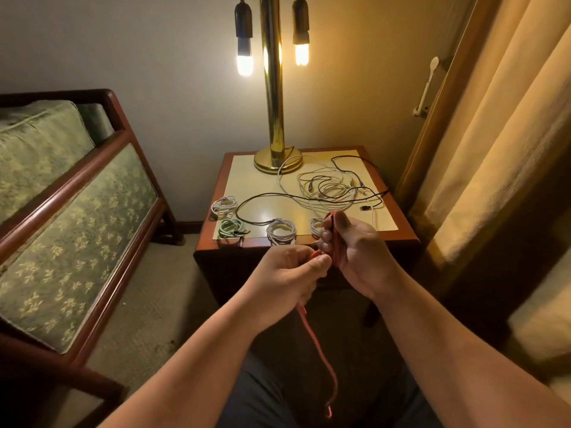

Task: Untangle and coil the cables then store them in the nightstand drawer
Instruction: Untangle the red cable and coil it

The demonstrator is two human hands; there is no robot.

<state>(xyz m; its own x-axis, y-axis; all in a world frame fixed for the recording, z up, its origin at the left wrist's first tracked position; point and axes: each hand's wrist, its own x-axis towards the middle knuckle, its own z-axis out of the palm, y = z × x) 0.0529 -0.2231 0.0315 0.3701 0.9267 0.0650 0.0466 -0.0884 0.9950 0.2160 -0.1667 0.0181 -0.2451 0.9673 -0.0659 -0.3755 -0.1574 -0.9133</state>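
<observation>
A flat red cable hangs from my hands down toward my lap. My right hand grips several wound loops of it just in front of the nightstand. My left hand pinches the same cable beside the loops, and the loose tail runs out below it. On the nightstand top lie several small coils: a white one, a green one, another white one, and one partly hidden behind my right hand. A tangle of white and black cables lies further back. No drawer can be seen.
A brass lamp with two lit bulbs stands at the back of the nightstand. A green upholstered chair with a wooden frame is on the left. Heavy curtains hang on the right. Carpet covers the floor.
</observation>
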